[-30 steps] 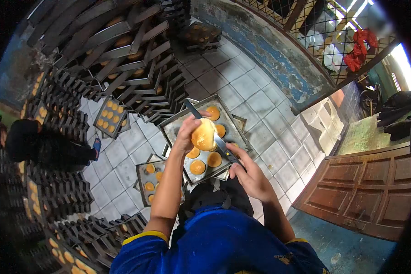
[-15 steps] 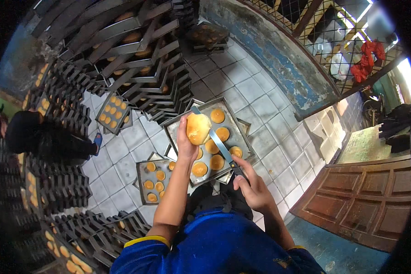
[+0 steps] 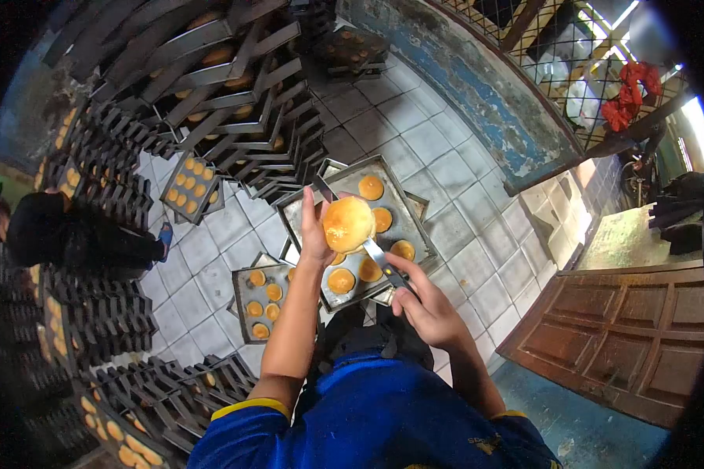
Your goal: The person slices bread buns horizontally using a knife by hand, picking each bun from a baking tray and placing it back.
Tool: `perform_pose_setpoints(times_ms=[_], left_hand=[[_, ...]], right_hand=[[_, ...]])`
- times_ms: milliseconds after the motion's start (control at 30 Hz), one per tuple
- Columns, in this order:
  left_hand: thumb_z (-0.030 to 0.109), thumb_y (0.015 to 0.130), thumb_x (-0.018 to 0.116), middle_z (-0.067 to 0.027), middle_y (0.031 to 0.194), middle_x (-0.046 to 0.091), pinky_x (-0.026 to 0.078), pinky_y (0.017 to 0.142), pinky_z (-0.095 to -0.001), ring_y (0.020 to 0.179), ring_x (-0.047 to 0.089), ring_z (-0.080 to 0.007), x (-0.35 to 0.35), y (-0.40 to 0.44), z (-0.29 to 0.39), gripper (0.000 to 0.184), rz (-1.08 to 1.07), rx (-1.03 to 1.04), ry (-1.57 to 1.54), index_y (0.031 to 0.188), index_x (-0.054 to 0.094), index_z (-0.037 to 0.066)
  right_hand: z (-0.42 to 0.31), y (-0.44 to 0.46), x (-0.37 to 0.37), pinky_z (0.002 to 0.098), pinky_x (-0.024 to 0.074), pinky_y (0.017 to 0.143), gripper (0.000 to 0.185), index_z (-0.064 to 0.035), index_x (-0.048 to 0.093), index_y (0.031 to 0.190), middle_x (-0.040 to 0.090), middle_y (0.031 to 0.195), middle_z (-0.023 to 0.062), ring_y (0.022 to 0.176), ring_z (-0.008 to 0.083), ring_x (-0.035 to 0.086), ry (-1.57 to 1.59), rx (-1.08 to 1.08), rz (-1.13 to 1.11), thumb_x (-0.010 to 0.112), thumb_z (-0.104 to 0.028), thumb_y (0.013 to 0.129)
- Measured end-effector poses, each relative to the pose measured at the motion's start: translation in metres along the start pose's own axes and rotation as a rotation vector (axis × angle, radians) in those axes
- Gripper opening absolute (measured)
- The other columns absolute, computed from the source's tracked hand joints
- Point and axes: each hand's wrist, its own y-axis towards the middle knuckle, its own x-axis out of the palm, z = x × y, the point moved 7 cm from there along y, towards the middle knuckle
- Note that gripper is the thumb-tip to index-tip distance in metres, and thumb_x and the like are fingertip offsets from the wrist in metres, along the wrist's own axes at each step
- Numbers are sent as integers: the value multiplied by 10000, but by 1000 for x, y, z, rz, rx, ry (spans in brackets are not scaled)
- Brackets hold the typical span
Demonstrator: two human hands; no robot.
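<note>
A round golden bun (image 3: pixel 347 222) rests in my left hand (image 3: pixel 314 241), the fingers closed around its left side and underside. In my right hand (image 3: pixel 432 314) I grip the dark handle of a long knife (image 3: pixel 376 253). Its blade runs in at the bun's lower right edge, and the tip shows past the upper left edge; the bun hides the middle of the blade, so I cannot tell how deep the cut is. Below both hands sits a metal baking tray (image 3: pixel 403 173) with several buns (image 3: pixel 371 187) on it.
A second tray of buns (image 3: pixel 245 313) lies to the lower left, and another (image 3: pixel 188 187) farther off. Tall criss-cross stacks of trays (image 3: pixel 235 94) crowd the left side. A person in dark clothes (image 3: pixel 86 230) is among them. A wooden door (image 3: pixel 610 336) stands at right.
The knife has slid farther toward the upper left, with less blade showing near the handle. My right hand has come closer to the bun, whose top now faces me more fully.
</note>
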Motion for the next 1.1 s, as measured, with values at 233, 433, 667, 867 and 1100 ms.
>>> perform_pose_setpoints(times_ms=[233,433,667,867,1100], left_hand=[[837,1023,303,-142,1153,743,605,906,-381,1048,732,-242,16,-4,-2,990,-79,-67,-182,1280,667,-47],[573,1007,698,-100,1332,706,570,1036,-411,1207,701,-234,9,-23,-31,709,79,19,-227,1455,578,37],[400,1007,768,-67,1292,703,579,1001,-383,1168,695,-199,-5,-10,-17,556,49,80,-102,1412,581,67],[448,1037,719,-51,1220,726,587,906,-379,1078,707,-192,7,-5,-43,495,201,56,-194,1365,621,91],[462,1052,698,-31,1172,734,564,855,-369,1020,692,-178,-9,13,-41,435,361,71,-281,1315,652,119]], right_hand=[[14,14,1,265,477,819,567,-57,360,1653,604,887,20,842,110,579,162,-8,-37,469,-100,1098],[20,25,-3,267,480,823,568,-56,363,1653,608,893,23,855,107,581,147,-81,19,469,-98,1096],[23,21,-3,204,367,596,568,-108,340,1674,611,883,-1,621,32,427,37,-58,0,441,-104,1116],[29,56,5,338,497,884,533,-141,366,1632,586,908,75,874,176,600,-1,-115,79,468,-140,1109],[48,56,-4,362,501,900,488,-119,368,1592,584,915,88,886,203,614,-11,-103,-22,462,-171,1116]])
